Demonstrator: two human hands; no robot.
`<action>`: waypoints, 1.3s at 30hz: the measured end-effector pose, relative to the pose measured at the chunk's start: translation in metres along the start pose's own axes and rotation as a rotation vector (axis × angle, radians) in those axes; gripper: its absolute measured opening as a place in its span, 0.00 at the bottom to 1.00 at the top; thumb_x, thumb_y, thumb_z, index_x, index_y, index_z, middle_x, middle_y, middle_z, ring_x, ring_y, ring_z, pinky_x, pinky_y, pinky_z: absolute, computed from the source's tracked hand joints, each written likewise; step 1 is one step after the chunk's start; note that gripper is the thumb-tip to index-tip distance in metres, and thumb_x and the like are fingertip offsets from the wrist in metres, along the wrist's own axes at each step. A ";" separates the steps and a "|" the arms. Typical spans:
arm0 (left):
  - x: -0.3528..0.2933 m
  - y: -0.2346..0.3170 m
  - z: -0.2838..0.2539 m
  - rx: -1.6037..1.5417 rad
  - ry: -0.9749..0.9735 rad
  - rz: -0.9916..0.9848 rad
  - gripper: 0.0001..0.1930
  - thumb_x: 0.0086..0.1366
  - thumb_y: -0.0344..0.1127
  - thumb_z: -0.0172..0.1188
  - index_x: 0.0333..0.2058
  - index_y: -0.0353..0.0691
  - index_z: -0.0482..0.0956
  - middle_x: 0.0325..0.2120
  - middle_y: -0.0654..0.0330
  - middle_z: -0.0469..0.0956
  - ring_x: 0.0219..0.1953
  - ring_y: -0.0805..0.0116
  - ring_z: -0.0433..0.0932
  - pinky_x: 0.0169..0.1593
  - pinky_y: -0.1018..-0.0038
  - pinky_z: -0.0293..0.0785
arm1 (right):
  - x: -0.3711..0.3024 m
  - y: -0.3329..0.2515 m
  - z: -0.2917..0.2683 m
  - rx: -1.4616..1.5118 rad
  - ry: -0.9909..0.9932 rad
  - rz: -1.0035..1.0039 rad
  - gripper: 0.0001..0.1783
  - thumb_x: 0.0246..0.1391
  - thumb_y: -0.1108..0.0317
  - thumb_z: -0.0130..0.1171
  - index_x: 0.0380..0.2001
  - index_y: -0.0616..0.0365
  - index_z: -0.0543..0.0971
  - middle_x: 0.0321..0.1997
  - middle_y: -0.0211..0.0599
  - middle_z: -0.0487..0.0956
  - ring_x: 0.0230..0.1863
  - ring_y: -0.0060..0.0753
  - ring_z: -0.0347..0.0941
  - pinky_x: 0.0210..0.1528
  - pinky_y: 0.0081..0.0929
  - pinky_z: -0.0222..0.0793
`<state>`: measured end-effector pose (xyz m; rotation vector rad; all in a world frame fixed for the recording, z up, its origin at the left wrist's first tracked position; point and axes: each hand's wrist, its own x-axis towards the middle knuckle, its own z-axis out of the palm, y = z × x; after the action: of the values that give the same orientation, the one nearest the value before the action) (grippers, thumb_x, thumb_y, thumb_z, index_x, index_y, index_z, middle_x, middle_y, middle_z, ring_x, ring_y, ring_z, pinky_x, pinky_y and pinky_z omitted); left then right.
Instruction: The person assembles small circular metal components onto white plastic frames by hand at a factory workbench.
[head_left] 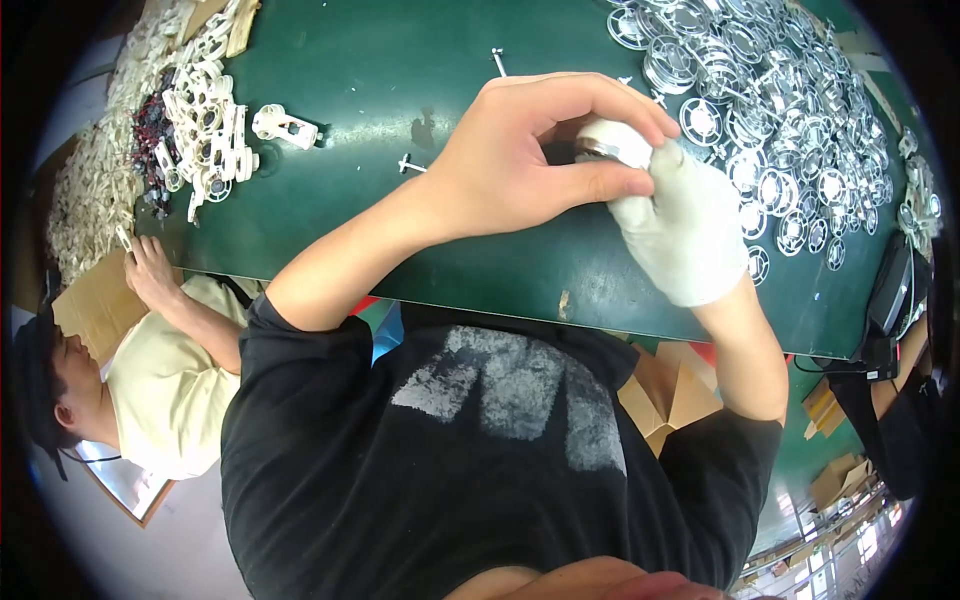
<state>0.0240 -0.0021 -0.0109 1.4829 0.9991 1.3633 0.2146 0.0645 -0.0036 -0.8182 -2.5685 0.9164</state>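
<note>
My bare left hand curls over a small round white part with a shiny metal-looking edge, thumb below and fingers above. My right hand, in a white glove, meets it from the other side, with thumb and fingers closed against the same part. Fingers hide much of the part, so its exact kind does not show. Both hands are raised above the green table. Near my left wrist lies a small T-shaped metal pin, and another such pin lies farther back.
Silver spoked discs are heaped at the right. On the left are white plastic parts, a single white part and dark red-black pieces. A co-worker sits at the left; an open cardboard box stands below the table edge.
</note>
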 end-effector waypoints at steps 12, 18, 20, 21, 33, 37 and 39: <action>0.041 0.029 -0.083 0.122 0.004 -0.823 0.15 0.69 0.45 0.65 0.38 0.37 0.83 0.25 0.63 0.80 0.23 0.75 0.74 0.27 0.79 0.68 | 0.022 -0.024 -0.036 0.727 -0.509 0.361 0.21 0.63 0.56 0.58 0.50 0.62 0.77 0.31 0.33 0.81 0.30 0.21 0.75 0.37 0.23 0.72; 0.073 0.028 -0.176 -0.321 0.551 -0.308 0.17 0.75 0.38 0.55 0.53 0.28 0.73 0.45 0.50 0.79 0.45 0.61 0.80 0.52 0.66 0.80 | 0.012 -0.017 -0.033 0.788 -0.422 0.342 0.28 0.65 0.56 0.55 0.59 0.67 0.73 0.32 0.35 0.78 0.30 0.21 0.71 0.36 0.18 0.70; 0.071 0.048 -0.175 -0.274 0.600 -0.190 0.22 0.76 0.36 0.54 0.60 0.25 0.66 0.52 0.46 0.77 0.53 0.55 0.79 0.58 0.63 0.78 | 0.009 -0.021 -0.033 0.794 -0.411 0.353 0.29 0.65 0.55 0.55 0.58 0.69 0.73 0.32 0.34 0.78 0.31 0.20 0.71 0.36 0.18 0.69; 0.055 0.058 -0.169 0.043 0.605 -0.199 0.22 0.75 0.35 0.55 0.60 0.26 0.69 0.51 0.46 0.79 0.55 0.55 0.79 0.58 0.63 0.78 | 0.008 -0.020 -0.032 0.784 -0.404 0.362 0.29 0.66 0.54 0.55 0.59 0.69 0.73 0.32 0.34 0.77 0.32 0.20 0.72 0.36 0.18 0.69; -0.115 0.088 -0.181 1.263 0.127 -0.679 0.21 0.51 0.32 0.74 0.45 0.37 0.81 0.34 0.53 0.81 0.38 0.56 0.81 0.44 0.65 0.77 | 0.011 -0.024 -0.030 0.796 -0.445 0.292 0.20 0.65 0.64 0.54 0.53 0.69 0.77 0.30 0.34 0.78 0.31 0.21 0.72 0.37 0.20 0.69; -0.050 0.089 -0.119 1.090 0.074 -0.645 0.17 0.58 0.34 0.71 0.45 0.34 0.82 0.25 0.62 0.78 0.28 0.73 0.74 0.36 0.75 0.72 | 0.008 -0.010 -0.014 0.136 0.270 -0.426 0.22 0.49 0.78 0.65 0.50 0.62 0.81 0.40 0.40 0.81 0.40 0.39 0.78 0.43 0.33 0.75; -0.018 0.083 -0.084 0.828 -0.170 -0.541 0.15 0.58 0.37 0.71 0.40 0.33 0.82 0.23 0.62 0.78 0.26 0.74 0.73 0.32 0.75 0.71 | 0.029 -0.003 -0.013 -0.171 0.489 -0.695 0.29 0.38 0.78 0.67 0.49 0.50 0.82 0.49 0.38 0.81 0.45 0.50 0.78 0.47 0.41 0.76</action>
<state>-0.0611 -0.0379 0.0653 1.6678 1.8097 0.4210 0.1966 0.0862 0.0107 -0.1131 -2.2400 0.2459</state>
